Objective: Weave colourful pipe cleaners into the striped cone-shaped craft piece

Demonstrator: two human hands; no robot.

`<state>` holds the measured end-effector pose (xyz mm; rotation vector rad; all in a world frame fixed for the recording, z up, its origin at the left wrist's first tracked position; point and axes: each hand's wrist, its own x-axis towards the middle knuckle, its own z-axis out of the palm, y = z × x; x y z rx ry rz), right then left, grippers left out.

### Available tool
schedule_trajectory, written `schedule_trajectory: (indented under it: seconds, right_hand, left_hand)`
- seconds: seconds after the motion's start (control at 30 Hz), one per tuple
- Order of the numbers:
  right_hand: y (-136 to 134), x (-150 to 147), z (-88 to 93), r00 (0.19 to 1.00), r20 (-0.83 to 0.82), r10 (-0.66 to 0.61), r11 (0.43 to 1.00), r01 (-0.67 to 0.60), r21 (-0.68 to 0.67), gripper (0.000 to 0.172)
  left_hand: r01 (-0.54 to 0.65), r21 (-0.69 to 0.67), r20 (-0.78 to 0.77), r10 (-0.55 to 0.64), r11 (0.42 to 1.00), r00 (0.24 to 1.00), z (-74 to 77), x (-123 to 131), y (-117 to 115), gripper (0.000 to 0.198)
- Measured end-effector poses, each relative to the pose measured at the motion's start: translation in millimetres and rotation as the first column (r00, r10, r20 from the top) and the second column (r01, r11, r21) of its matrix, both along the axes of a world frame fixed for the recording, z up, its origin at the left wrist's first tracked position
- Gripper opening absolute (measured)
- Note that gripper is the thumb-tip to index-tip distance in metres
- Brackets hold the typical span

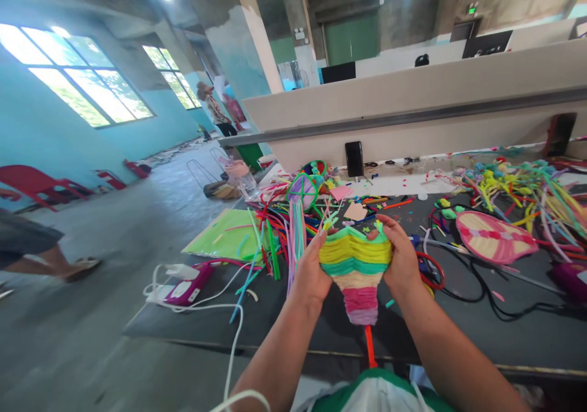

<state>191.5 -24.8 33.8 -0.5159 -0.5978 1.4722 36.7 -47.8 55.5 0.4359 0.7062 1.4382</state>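
I hold a heart-shaped piece (356, 271) woven of pipe cleaners in bands of yellow, teal, cream, pink and purple, with an orange stem hanging below. My left hand (312, 271) grips its left edge with fingers curled round the top. My right hand (400, 254) grips the right edge the same way. The piece hangs just above the dark table (513, 338), near its front edge.
Loose coloured pipe cleaners (279, 228) litter the table. A finished pink and cream heart (493, 236) lies to the right, a green sheet (224, 236) and a pink glue gun (189, 286) with white cable to the left. A phone (354, 158) leans against the wall. People are off left.
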Motion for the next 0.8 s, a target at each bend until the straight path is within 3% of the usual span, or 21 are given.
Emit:
schedule_trajectory:
  seconds: [0.17,0.37,0.53,0.8]
  right_hand:
    - [7.9,-3.7,-4.9,0.995,-0.048,0.089,0.996,-0.091,-0.025,0.032]
    - [12.1,-6.2,-10.3,0.969,-0.114,0.22,0.971,-0.229,-0.071,0.034]
    - [12.5,-10.2,-14.0,0.962,-0.103,0.253,0.966,-0.257,-0.033,0.035]
    - [13.4,-16.9,-19.5,0.976,-0.064,0.208,0.976,-0.211,-0.056,0.031]
  left_hand:
    - [0.071,-0.031,0.016,-0.071,0.997,0.997,-1.6,-17.9,15.6,0.021]
    - [0.096,-0.064,0.074,-0.091,0.993,0.993,-16.8,-29.6,25.3,0.023]
    - [0.116,-0.057,0.086,-0.111,0.992,0.99,-28.5,-36.5,26.8,0.025]
    - [0.093,0.005,0.147,-0.093,0.996,0.985,-34.3,-38.3,24.0,0.024]
